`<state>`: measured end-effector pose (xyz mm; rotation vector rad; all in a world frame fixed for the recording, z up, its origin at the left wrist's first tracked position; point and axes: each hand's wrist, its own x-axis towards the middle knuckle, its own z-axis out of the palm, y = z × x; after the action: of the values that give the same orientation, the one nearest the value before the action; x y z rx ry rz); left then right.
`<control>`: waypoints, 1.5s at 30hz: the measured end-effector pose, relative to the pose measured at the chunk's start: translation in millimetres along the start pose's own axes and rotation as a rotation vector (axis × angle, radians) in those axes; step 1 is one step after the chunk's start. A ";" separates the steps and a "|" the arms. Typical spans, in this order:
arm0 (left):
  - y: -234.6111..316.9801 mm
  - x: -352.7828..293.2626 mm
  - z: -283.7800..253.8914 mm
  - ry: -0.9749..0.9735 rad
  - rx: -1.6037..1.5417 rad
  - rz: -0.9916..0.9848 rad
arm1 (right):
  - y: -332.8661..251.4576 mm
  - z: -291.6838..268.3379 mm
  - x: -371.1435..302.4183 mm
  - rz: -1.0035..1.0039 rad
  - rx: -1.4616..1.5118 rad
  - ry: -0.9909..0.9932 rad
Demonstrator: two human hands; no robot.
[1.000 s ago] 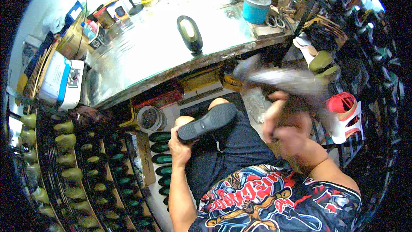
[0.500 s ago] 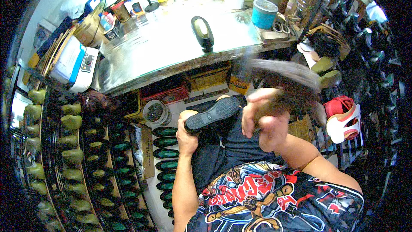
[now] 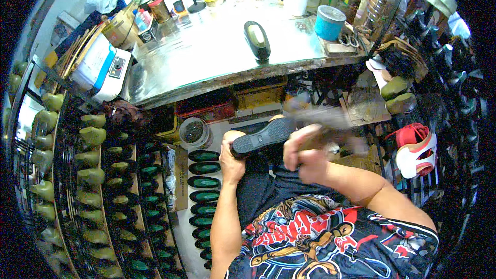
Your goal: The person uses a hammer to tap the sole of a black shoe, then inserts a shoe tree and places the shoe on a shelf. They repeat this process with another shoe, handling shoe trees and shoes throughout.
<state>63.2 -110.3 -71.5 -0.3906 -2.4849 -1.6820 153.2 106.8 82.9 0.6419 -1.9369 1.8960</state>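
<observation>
Sole up across my lap lies a black shoe (image 3: 264,138), its ridged heel end gripped by my left hand (image 3: 231,163). Close to the toe end, my right hand (image 3: 309,153) has its fingers curled round something. That greyish-brown thing (image 3: 333,119) is smeared by motion, so its kind cannot be made out; it hangs beyond the fingers, to the right of the shoe. Another black shoe (image 3: 257,40) with a pale inside stands on the bench, apart from both hands.
A bright workbench (image 3: 191,62) spans the front, with a blue tub (image 3: 329,22) and scissors (image 3: 349,40) at its right. Dark shoes (image 3: 203,182) line the floor beside a bucket (image 3: 195,133). Shoe racks (image 3: 93,176) flank the left; a red-and-white shoe (image 3: 416,156) sits right.
My right hand and the blurred thing in it have moved down and slightly left, nearer the shoe. The whole view has shifted a little; my left hand keeps its hold.
</observation>
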 end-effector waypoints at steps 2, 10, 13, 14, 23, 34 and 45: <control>4.4 0.2 0.8 0.014 -0.001 0.018 | 15.5 3.5 9.4 0.594 -0.744 -0.423; 3.8 -0.8 3.4 0.022 0.016 0.036 | -19.7 -13.4 1.0 0.281 0.085 0.140; 0.6 0.5 3.2 -0.018 0.013 -0.073 | 5.4 4.5 6.9 0.557 -0.472 -0.231; 0.1 3.8 5.2 0.008 0.010 0.040 | 14.0 3.5 13.2 0.710 -0.792 -0.510; 2.2 -0.6 5.9 0.026 0.017 0.060 | -15.3 -25.5 -24.0 0.281 -0.152 0.135; 5.0 -0.8 2.8 -0.005 0.062 -0.002 | 21.0 -52.5 -53.4 0.362 -0.721 -0.039; 7.9 1.5 -3.2 -0.072 0.057 -0.086 | 10.9 -66.9 -55.6 0.452 -0.510 0.192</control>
<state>63.8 -110.3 -62.8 -0.3485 -2.6312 -1.6510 189.4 177.6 46.1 -0.1327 -2.4362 1.4977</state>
